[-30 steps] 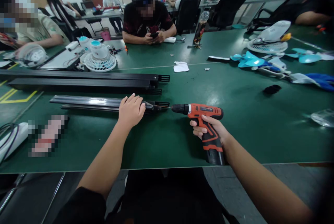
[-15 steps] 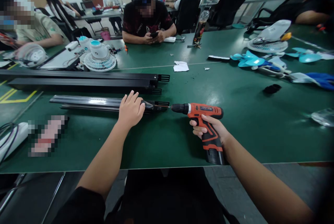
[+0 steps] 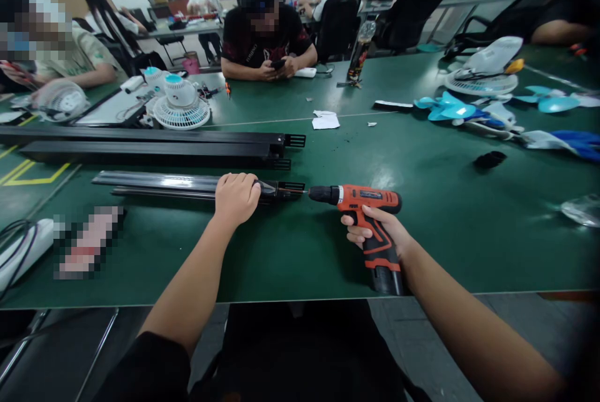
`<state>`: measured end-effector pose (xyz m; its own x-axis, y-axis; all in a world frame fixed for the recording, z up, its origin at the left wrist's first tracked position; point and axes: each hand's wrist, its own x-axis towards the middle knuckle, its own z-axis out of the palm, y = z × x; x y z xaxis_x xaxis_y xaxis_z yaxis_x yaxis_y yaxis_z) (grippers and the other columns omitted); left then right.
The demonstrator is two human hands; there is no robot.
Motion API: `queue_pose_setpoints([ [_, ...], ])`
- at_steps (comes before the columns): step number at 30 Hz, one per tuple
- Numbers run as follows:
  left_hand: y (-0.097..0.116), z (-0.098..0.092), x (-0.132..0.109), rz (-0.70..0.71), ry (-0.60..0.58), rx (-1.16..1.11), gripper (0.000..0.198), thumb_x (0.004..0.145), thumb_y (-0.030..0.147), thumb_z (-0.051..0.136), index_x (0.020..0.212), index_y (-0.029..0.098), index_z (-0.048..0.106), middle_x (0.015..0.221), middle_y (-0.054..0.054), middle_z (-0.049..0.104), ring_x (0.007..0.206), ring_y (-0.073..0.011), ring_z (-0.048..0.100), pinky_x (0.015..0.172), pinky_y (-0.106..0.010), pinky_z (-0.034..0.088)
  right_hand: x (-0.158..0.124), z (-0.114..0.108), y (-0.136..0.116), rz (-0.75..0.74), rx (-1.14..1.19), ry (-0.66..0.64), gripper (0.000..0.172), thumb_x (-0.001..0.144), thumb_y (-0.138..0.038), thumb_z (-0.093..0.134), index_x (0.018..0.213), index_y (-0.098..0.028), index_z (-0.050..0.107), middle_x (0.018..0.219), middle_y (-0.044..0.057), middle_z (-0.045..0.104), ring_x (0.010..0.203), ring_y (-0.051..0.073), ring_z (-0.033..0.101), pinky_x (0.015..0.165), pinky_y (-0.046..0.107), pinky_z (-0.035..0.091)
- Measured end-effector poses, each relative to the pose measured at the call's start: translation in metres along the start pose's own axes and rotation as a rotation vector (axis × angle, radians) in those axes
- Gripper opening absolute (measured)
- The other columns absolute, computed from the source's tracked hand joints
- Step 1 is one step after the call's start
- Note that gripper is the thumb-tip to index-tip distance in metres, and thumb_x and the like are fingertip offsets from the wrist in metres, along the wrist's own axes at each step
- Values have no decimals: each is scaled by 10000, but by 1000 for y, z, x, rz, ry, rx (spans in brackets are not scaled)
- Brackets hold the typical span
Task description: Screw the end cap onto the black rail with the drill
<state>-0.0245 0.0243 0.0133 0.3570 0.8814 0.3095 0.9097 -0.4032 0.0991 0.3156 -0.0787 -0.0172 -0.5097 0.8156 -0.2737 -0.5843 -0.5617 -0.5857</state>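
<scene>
My right hand is wrapped round the handle of an orange and black cordless drill, which points left. Its thin bit reaches the slotted end piece of a black metal profile lying along the table; whether bit and piece touch is too small to tell. Over the profile, near that end, my left hand is closed with its fingers curled across the top. Two longer black profiles lie parallel just behind, with similar slotted ends.
Fan parts stand at the back left, with blue fan blades at the right. Scraps of white paper and a black tube-like piece lie on the green table. Across from me a person holds a phone.
The fingers of my left hand have curled down round the profile, where they lay stretched out before. The drill and my right hand have hardly moved.
</scene>
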Motion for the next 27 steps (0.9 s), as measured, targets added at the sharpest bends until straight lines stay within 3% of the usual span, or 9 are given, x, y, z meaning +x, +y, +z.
queue_pose_setpoints([
  [3, -1, 2, 0, -18, -8, -7, 452, 1034, 350, 314, 1165, 204, 721, 1125, -108, 757, 1079, -319, 646, 1049, -488, 402, 0, 1, 0, 6, -1, 7, 290, 847, -363, 796, 993, -178, 627, 722, -1, 597, 522, 89, 437, 489, 205, 526],
  [8, -1, 5, 0, -58, 12, -19, 544, 1037, 368, 320, 1457, 147, 584, 1211, -132, 748, 1151, -328, 639, 1091, -495, 379, -1, 4, -1, 7, 7, 48, 288, 846, -342, 779, 1019, -172, 625, 737, 10, 615, 515, 91, 448, 487, 209, 518],
  [16, 2, 4, 0, -18, 77, -31, 485, 1054, 371, 308, 1123, 205, 758, 1141, -94, 776, 1097, -301, 674, 1103, -486, 389, -1, 5, -1, 19, 11, 38, 296, 829, -343, 786, 1008, -161, 636, 703, 6, 588, 512, 101, 440, 473, 219, 506],
  [27, 2, 10, -1, 1, 142, 17, 541, 1080, 379, 250, 1003, 202, 755, 1011, -92, 778, 969, -287, 680, 1003, -463, 423, 0, -2, -1, 25, -11, -14, 340, 841, -396, 816, 1000, -161, 629, 701, -3, 587, 541, 94, 446, 500, 201, 502],
])
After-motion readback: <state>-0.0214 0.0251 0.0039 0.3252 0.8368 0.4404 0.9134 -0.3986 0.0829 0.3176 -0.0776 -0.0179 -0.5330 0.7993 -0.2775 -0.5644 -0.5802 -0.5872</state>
